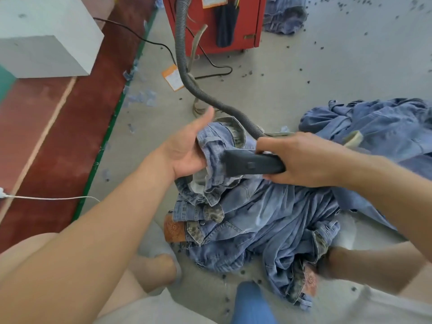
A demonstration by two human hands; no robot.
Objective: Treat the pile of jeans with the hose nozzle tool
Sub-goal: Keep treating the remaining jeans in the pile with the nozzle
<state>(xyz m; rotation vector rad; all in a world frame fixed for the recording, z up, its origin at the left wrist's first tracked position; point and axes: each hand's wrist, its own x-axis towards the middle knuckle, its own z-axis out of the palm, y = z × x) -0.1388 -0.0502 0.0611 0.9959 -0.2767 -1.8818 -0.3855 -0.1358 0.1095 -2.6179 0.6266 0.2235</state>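
Right hand is clamped around the black hose nozzle, its tip pressed to a bunched waistband that the left hand grips, thumb up. The ribbed grey hose (looping across the concrete floor) runs back to a red machine. The jeans pile lies directly below both hands.

Right hand gripped black hose nozzle, tip against denim waistband held up by left hand above jeans pile.
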